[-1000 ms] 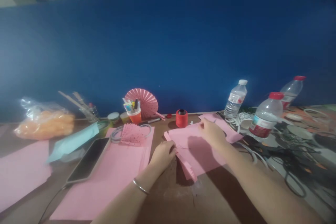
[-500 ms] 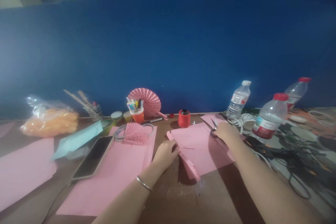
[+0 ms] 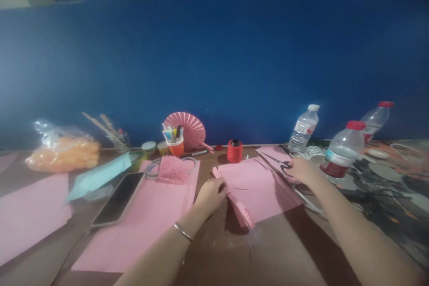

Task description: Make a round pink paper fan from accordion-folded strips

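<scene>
Head view: the left hand (image 3: 211, 194) pinches the pleated pink strip (image 3: 241, 211), slanting near-right along the pink sheet (image 3: 256, 174), while the right hand (image 3: 301, 171), well apart, grips the scissors (image 3: 284, 165) by their handles, blades pointing far-left.

Your L hand (image 3: 212, 196) is on the folded paper (image 3: 243, 212), w/ a flat sheet (image 3: 259, 194) just R & the spool (image 3: 235, 153) behind that. Your R hand (image 3: 300, 171) has the scissors (image 3: 285, 166), w/ 3 bottles (image 3: 342, 152) behind & to the R. To your L, phone (image 3: 119, 199) lies at L edge of paper stack (image 3: 147, 232), pen cup (image 3: 176, 148) behind, fan (image 3: 192, 129) behind that.
</scene>
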A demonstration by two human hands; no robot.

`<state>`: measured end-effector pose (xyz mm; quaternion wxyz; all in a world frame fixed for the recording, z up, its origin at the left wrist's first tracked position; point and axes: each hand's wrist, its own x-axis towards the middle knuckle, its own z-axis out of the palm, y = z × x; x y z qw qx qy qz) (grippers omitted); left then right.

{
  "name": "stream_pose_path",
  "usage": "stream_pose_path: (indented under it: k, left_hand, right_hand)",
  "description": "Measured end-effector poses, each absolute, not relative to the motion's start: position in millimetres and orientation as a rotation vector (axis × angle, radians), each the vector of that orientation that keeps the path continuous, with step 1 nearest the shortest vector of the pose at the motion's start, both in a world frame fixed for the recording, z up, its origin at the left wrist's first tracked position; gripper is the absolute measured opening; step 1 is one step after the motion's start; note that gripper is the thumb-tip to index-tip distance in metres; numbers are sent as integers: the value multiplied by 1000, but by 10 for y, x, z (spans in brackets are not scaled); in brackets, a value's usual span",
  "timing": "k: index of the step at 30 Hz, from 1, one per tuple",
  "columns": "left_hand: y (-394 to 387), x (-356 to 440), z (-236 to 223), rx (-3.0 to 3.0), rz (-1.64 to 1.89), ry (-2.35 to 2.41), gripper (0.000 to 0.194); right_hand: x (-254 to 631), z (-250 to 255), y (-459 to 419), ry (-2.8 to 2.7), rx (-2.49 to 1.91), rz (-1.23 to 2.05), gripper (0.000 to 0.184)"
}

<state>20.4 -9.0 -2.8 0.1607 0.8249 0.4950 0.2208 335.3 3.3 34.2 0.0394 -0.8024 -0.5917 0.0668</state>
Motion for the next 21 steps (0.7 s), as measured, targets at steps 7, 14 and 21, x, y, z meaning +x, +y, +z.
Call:
stream_pose_path:
  k: [7,14,21]
  left_hand:
    - [-97,217,7,2331,606,1436,11]
    - [-115,221,74,2322,568,1454,12]
    - [-119,225,87,2321,540,1477,14]
  right_hand:
    - [2921,423,-465,-2485,-1736,342,26]
    - [2680,402,-379,-2718,-1811,194,35]
    - [2529,383,-263,-2814,-1738,73,30]
